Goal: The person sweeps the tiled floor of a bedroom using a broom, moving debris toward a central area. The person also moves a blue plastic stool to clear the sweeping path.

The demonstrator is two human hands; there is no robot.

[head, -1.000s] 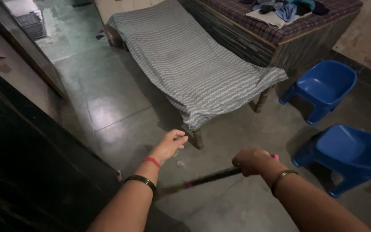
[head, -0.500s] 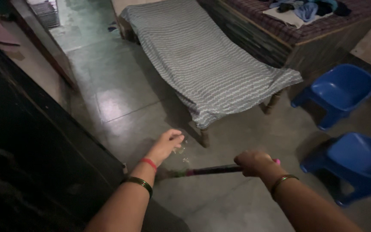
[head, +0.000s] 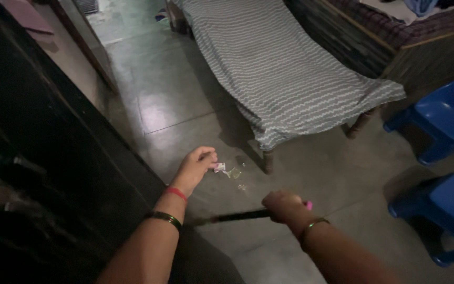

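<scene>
Your right hand fisted round dark stick, pink end cap showing, low over floor near cot leg. Your left hand loosely curled, fingertips pinching small scrap; more scraps just beside cot leg.

cot: low cot with grey cloth in pale wavy stripes, hanging over the near end; wooden leg shows at near corner, another at right
bed: wooden bed with dark checked cover, top right, just beyond the cot; clothes piled on it
chairs: two blue plastic chairs at right edge, one near the bed, the other nearer the camera
floor: grey-green polished stone floor, glossy patch left of the cot
furniture: dark wooden cabinet fills the left side
far end: small coloured item on floor by the cot's far end, too blurred to tell
</scene>
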